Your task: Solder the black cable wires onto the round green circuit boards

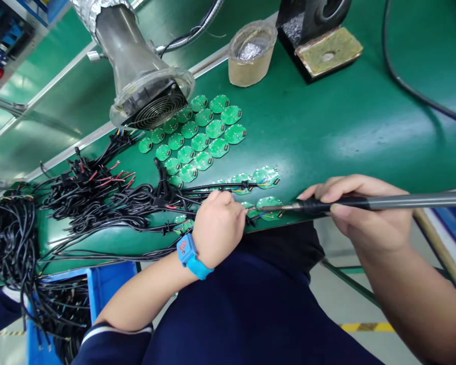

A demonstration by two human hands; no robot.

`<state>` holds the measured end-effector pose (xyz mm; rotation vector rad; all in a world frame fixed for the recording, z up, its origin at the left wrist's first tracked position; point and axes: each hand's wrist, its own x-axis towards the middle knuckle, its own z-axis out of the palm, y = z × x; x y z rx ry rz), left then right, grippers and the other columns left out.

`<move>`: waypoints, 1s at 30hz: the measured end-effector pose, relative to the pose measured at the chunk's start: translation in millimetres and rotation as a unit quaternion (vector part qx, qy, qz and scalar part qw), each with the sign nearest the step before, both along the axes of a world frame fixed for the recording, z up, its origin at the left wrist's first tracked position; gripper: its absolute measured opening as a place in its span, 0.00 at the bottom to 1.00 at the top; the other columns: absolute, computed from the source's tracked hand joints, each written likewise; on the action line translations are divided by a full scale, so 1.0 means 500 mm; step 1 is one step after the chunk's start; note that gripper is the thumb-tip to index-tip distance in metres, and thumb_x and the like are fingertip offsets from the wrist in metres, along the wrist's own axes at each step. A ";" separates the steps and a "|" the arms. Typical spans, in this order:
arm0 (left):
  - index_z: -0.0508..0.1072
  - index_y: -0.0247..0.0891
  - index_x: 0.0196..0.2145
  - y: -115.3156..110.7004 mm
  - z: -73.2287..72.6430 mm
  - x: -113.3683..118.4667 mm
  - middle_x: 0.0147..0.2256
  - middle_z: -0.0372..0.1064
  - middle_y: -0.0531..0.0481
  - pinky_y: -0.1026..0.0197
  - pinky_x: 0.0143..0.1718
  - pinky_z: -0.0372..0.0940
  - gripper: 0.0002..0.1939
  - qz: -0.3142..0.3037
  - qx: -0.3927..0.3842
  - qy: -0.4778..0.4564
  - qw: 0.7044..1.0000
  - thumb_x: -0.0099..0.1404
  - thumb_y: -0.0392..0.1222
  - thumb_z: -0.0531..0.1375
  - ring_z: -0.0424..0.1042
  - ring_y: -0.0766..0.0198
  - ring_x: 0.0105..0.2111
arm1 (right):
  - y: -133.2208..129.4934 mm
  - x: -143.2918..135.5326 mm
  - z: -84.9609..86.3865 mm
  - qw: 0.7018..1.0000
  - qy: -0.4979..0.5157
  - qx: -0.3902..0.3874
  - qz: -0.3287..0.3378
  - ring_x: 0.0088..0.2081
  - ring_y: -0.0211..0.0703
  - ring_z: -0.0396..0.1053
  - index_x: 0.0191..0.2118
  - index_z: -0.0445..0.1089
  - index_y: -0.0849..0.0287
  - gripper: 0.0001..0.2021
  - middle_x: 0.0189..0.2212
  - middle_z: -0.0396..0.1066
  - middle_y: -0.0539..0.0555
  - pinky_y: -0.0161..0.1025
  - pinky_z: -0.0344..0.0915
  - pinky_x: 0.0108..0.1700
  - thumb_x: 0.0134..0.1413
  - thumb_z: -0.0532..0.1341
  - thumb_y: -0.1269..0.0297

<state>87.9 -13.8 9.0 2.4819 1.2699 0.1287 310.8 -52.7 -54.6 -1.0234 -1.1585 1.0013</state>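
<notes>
My right hand [365, 210] is closed around a soldering iron [387, 202], whose tip points left over a round green circuit board [270, 207] near the table's front edge. Just left of that tip, my left hand [221, 223] has its fingers pinched together beside a red wire end; the back of the hand hides most of what they hold. Black cables [209, 188] run in from the left, some reaching boards behind my left hand. Farther back, several green boards [200, 142] lie in rows. A blue band [192, 257] is on my left wrist.
A fume extractor [148, 86] hangs over the back left. Behind the boards stand a tan cup [252, 63] and an iron stand with a sponge [330, 52]. Bundled black cables [72, 197] cover the left side. A blue bin [110, 284] of cables sits below the table edge.
</notes>
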 end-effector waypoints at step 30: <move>0.73 0.34 0.26 0.006 0.007 0.009 0.26 0.66 0.47 0.57 0.36 0.64 0.09 0.002 -0.014 0.052 0.999 0.63 0.35 0.56 0.65 0.59 0.31 | 0.001 -0.001 0.005 0.995 -0.084 0.042 0.028 0.30 0.46 0.68 0.31 0.71 0.56 0.03 0.24 0.68 0.52 0.46 0.66 0.35 0.46 0.63 0.66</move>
